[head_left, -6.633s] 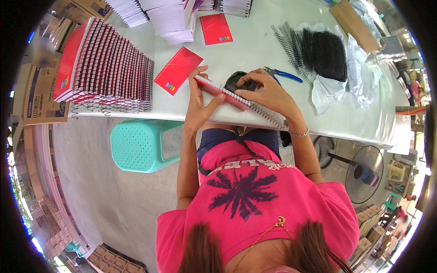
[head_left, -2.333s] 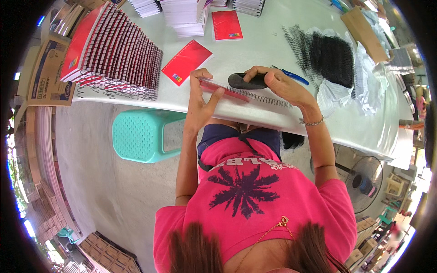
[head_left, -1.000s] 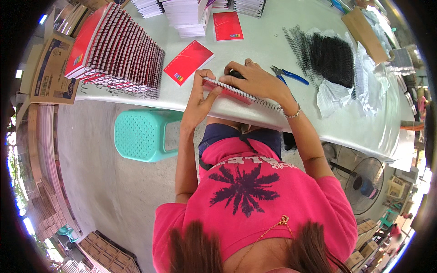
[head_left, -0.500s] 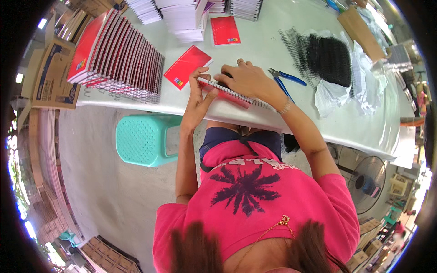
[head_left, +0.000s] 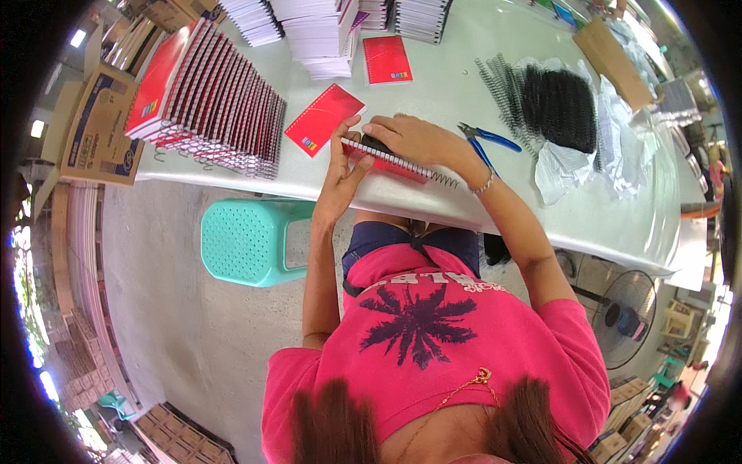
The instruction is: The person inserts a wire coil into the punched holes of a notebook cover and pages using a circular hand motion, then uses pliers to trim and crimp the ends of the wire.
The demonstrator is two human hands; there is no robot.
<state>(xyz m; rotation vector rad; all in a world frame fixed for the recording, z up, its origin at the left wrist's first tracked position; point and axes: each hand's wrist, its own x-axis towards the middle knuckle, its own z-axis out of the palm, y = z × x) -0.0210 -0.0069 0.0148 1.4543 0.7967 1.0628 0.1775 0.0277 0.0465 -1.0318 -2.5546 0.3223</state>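
Both hands have slid left along the red spiral notebook (head_left: pixel 390 161) at the table's (head_left: pixel 433 85) near edge. Left hand (head_left: pixel 340 166) pinches its left end; right hand (head_left: pixel 410 139) lies flat on it, fingers pressed together. Blue pliers (head_left: pixel 483 139) lie just beside the wrist, a loose red cover (head_left: pixel 323 120) left, black coils (head_left: pixel 556 104) further right. Its wire spiral overhangs right.

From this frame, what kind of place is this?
Likely a small notebook-binding workshop: a row of bound red notebooks on the white table, a heap of black spiral coils, and both hands on a notebook beside blue pliers.
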